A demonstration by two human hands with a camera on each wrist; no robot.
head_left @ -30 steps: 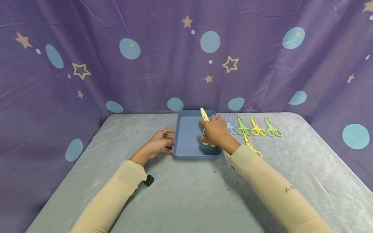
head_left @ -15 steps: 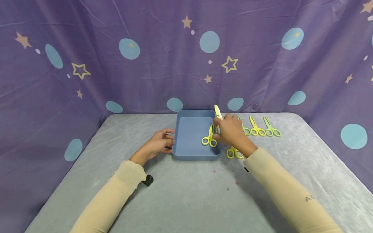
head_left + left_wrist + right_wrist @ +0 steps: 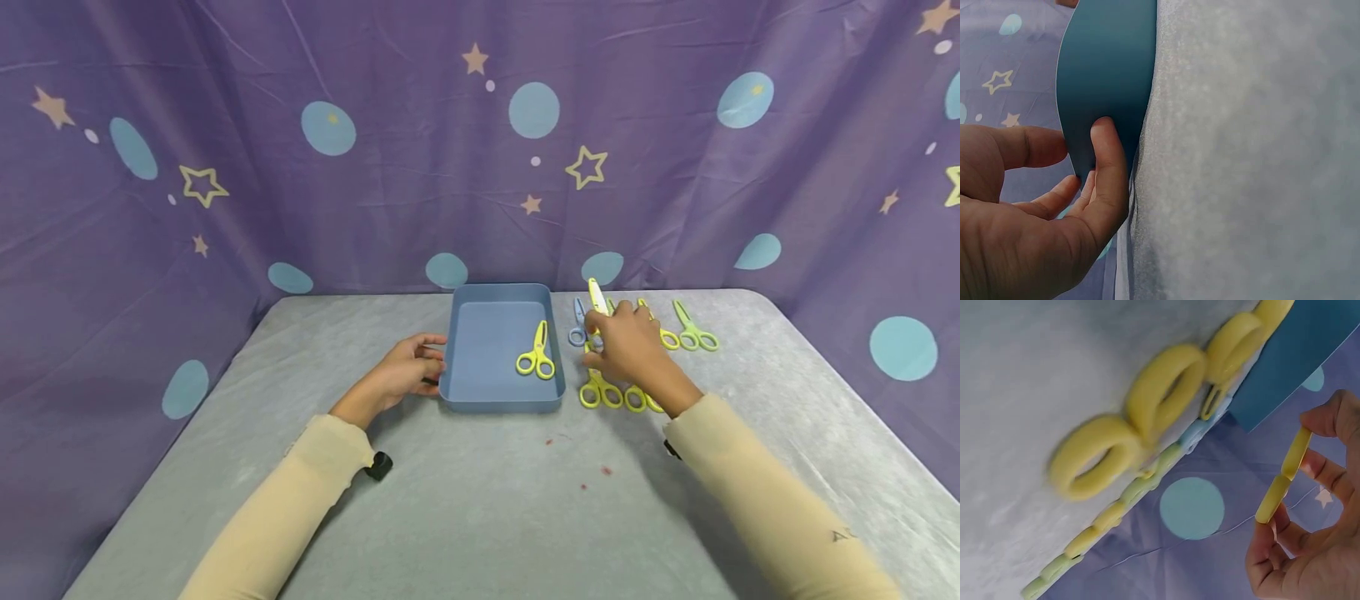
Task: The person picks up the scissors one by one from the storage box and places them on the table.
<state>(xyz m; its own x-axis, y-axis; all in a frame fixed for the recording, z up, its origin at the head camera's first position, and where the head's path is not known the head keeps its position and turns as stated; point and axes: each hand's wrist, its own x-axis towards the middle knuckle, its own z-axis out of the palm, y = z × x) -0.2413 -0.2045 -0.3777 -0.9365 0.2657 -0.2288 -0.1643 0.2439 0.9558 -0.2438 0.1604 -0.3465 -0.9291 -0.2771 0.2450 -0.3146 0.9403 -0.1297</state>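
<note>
My right hand pinches yellow scissors by their handles, blades pointing away, above the scissors right of the tray. In the right wrist view, the thumb and fingers hold the yellow handles edge-on. The blue tray holds one pair of yellow scissors at its right side. My left hand rests its fingers on the tray's left outer wall; in the left wrist view, fingertips touch this wall and another digit meets the rim.
Behind my right hand stands a row of blue scissors, green and yellow ones partly hidden, and light-green scissors. Nearer lie yellow scissors and another yellow pair. A purple curtain rises behind the grey table.
My right hand has moved right, from over the tray to above the scissors on the table, carrying the yellow scissors. The pair in the tray shows fully now. My left hand stays put.
</note>
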